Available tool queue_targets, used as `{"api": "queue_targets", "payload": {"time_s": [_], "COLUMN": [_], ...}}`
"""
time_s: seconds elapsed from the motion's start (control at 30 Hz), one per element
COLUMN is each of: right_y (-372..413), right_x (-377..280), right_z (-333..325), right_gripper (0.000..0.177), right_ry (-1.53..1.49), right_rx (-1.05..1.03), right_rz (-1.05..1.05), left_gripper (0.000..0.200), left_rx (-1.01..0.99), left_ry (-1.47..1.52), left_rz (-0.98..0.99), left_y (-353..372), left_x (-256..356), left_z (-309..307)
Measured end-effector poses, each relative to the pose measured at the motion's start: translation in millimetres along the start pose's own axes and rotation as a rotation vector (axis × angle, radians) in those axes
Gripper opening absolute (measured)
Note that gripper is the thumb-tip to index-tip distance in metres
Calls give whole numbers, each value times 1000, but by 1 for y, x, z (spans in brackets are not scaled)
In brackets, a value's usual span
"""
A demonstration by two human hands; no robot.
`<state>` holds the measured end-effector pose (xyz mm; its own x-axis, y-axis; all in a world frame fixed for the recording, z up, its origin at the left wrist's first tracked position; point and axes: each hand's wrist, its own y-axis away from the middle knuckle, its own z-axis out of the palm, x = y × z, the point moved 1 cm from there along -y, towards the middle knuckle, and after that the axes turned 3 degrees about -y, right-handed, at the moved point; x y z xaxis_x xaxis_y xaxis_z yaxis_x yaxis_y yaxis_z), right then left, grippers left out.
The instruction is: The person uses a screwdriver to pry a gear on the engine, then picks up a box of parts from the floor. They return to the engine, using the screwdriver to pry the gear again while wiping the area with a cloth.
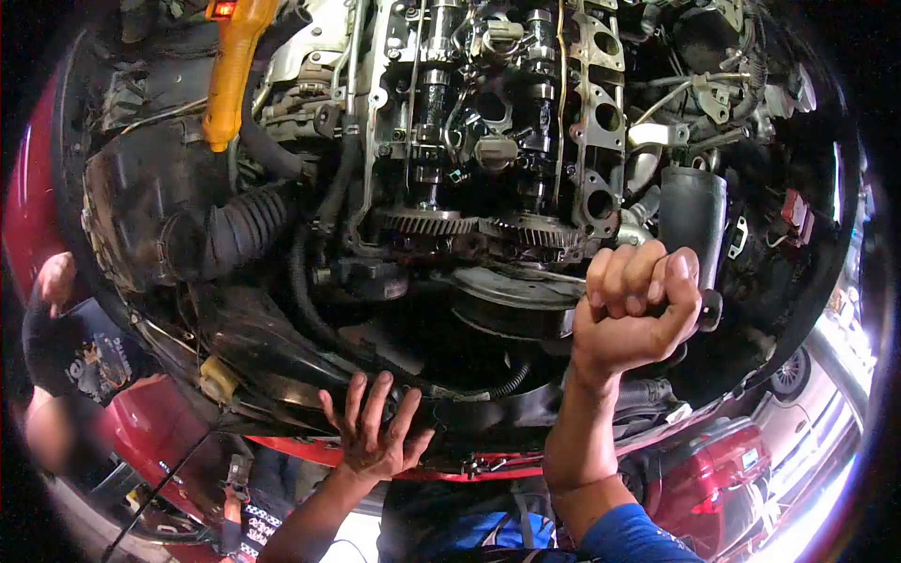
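Over the front edge of the engine bay, my left hand (pixel 375 433) has its fingers spread and holds nothing, near the dark front panel (pixel 282 338). My right hand (pixel 638 305) is raised with the fingers curled into a fist. Whatever may be inside that fist is hidden. Just beyond it lie the opened engine's two camshaft gears, the left one (pixel 427 223) and the right one (pixel 535 235), with a round pulley (pixel 516 289) below them. A dark cylindrical canister (pixel 693 211) stands to the right of the fist.
A yellow work lamp (pixel 230 75) hangs at the upper left, above a ribbed air hose (pixel 246 225). Another person in a dark shirt (pixel 99 361) is at the left edge. Red cars, one at the lower right (pixel 699 488), stand beyond the bay.
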<state>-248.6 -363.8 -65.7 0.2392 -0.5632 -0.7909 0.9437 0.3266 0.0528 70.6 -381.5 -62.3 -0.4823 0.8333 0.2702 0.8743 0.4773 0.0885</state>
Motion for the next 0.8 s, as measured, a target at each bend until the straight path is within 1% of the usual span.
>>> {"api": "queue_targets", "payload": {"time_s": [0.07,0.1,0.17,0.2,0.23,0.27,0.3,0.37,0.47,0.5,0.53,0.57,0.6,0.7,0.73,0.8], "right_y": [-1,1,3,5,7,10,15,21,23,20,17,11,4,-2,-2,-2], "right_x": [-1,-2,-3,-5,-7,-11,-14,-20,-21,-19,-13,-8,-10,-5,-5,-4], "right_z": [1,1,-3,-2,0,4,8,13,21,23,23,22,19,10,9,8], "right_gripper": [28,28,28,28,28,30,30,29,30,30,27,27,28,27,26,26], "right_ry": [-9,-8,-42,-30,-19,24,50,101,222,259,235,211,131,53,52,48], "right_rx": [-15,-17,-90,-121,-154,-214,-219,-214,-185,-172,-138,-106,-120,-57,-60,-68], "right_rz": [0,3,28,25,21,42,38,88,90,82,61,38,84,78,71,60], "left_gripper": [51,47,41,33,32,32,35,33,29,27,26,24,17,13,14,14], "left_rx": [8,16,36,16,25,54,76,15,-72,-137,-201,-263,-286,-436,-517,-532], "left_ry": [131,179,284,292,257,229,222,131,146,135,123,111,134,37,22,76], "left_rz": [-56,-52,-49,-68,-85,-66,-40,29,147,131,115,99,61,98,67,78], "left_y": [-16,-30,-75,-103,-125,-147,-164,-189,-209,-212,-215,-219,-224,-237,-243,-251], "left_x": [3,3,2,3,2,0,-2,-2,-6,-5,-3,-2,-2,-2,-1,-4], "left_z": [-22,-30,-40,-47,-48,-51,-50,-51,-41,-39,-38,-36,-34,-38,-38,-36]}}
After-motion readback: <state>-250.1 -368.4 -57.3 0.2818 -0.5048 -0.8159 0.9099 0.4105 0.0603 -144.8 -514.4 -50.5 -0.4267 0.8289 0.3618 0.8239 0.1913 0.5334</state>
